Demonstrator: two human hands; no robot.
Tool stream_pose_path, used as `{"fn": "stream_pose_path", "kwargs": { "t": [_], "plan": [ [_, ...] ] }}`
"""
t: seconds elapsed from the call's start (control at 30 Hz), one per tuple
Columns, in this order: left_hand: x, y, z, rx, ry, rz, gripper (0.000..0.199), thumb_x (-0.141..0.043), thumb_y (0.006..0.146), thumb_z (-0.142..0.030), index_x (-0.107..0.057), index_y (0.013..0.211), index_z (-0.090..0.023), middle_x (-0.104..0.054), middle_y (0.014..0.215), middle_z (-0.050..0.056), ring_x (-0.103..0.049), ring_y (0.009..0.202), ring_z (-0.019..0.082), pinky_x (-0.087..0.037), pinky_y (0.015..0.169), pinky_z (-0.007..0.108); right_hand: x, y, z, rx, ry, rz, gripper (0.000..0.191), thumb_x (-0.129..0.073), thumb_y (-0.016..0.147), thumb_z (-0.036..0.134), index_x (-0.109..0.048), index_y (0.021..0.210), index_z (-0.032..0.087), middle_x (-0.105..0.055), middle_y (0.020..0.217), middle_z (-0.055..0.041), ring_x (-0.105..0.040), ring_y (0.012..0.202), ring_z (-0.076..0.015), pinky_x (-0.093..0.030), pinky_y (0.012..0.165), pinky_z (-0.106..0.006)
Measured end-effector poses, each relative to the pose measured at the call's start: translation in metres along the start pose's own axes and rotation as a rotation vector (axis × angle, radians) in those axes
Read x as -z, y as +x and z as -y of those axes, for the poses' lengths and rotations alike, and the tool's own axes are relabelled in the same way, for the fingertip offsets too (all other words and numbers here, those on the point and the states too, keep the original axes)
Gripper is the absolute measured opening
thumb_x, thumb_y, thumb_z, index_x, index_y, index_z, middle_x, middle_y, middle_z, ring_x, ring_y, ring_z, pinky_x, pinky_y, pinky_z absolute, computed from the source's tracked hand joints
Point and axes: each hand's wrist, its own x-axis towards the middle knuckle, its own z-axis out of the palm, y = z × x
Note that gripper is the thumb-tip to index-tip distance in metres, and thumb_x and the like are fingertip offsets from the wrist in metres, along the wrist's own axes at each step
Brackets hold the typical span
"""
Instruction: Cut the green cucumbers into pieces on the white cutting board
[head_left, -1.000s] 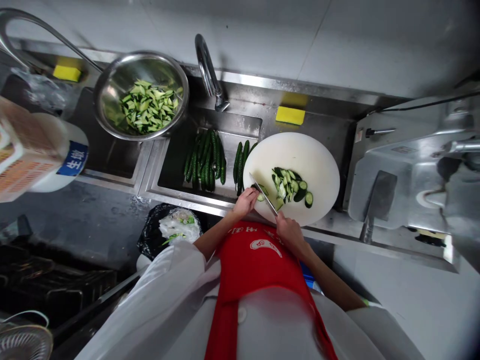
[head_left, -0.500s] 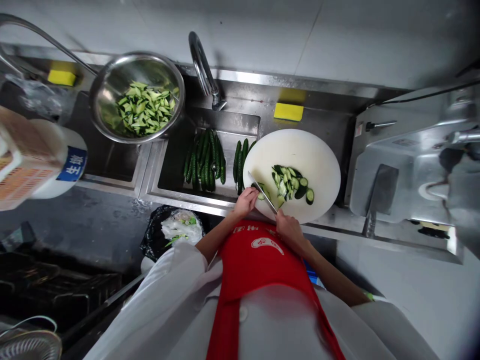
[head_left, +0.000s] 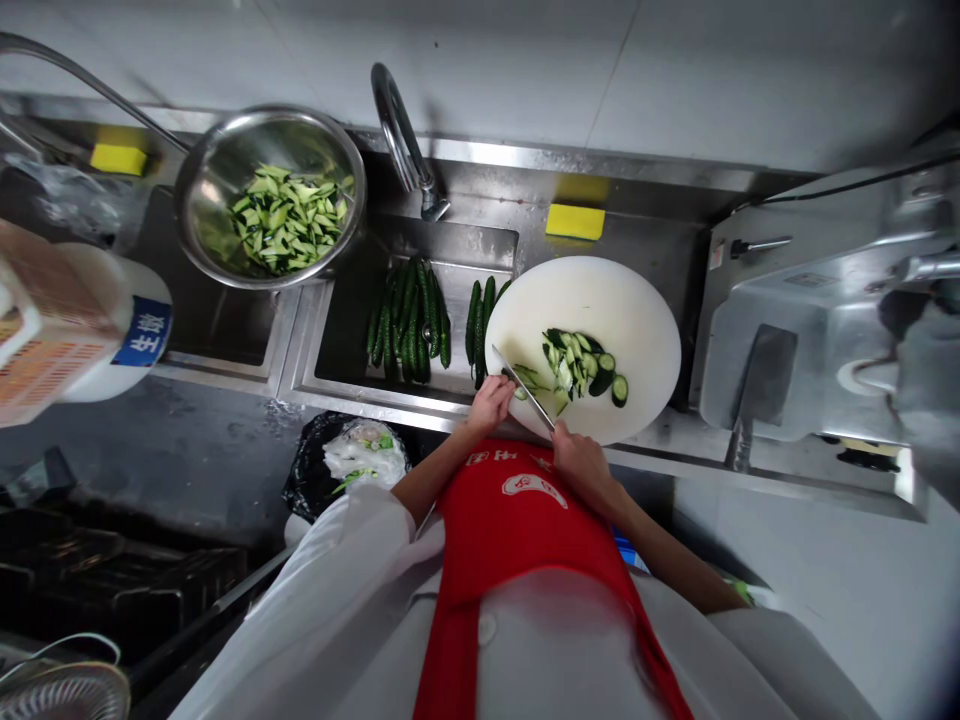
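On the round white cutting board, my right hand grips the handle of a knife, its blade slanting up and left. My left hand is closed at the board's left edge, its fingertips pressed on cucumber pieces beside the blade; these are mostly hidden. Thin cut cucumber strips lie just right of the blade. A pile of cucumber slices sits mid-board, with rounder pieces at its right end. Whole cucumbers lie in the sink, some close to the board.
Left of the tap, a steel bowl holds cut cucumber. A yellow sponge lies behind the board. To the right stands a metal machine. Below the sink edge is a black-lined bin; a labelled white tub is far left.
The knife blade has shifted slightly left toward my left fingertips. Right of the blade, the cucumber now shows as thinner strips. My hands keep nearly the same places.
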Motion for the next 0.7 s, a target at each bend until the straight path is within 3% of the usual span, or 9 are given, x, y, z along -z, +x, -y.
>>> {"fn": "stream_pose_path", "kwargs": {
  "t": [0.13,0.33,0.7],
  "plan": [
    [-0.002,-0.001,0.0,-0.012,0.009,-0.005,0.027,-0.041,0.1,-0.027,-0.066,0.105,-0.018,-0.06,0.099,0.011,-0.055,0.099,0.02,-0.05,0.09,0.037,0.0,-0.001,0.003,0.011,0.006,-0.018,0.047,-0.035,0.099,0.048,-0.044,0.127,0.012,-0.07,0.095,-0.0169,-0.069,0.092,-0.0271,-0.044,0.078,-0.031],
    [0.002,-0.003,0.006,-0.024,-0.023,0.015,0.028,-0.04,0.1,-0.026,-0.065,0.109,-0.018,-0.061,0.108,0.012,-0.057,0.106,0.019,-0.051,0.095,0.037,-0.002,0.002,0.005,-0.012,0.015,0.01,0.04,-0.033,0.1,0.044,-0.047,0.122,0.013,-0.07,0.095,-0.0165,-0.069,0.092,-0.0284,-0.045,0.075,-0.032],
    [0.003,-0.005,0.015,-0.054,-0.004,0.079,0.028,-0.039,0.1,-0.023,-0.064,0.112,-0.018,-0.061,0.108,0.012,-0.056,0.103,0.019,-0.051,0.095,0.037,-0.004,-0.003,0.007,0.01,0.022,-0.024,0.047,-0.03,0.1,0.049,-0.044,0.127,0.013,-0.07,0.095,-0.0161,-0.069,0.092,-0.0274,-0.045,0.078,-0.032]
  ]
}}
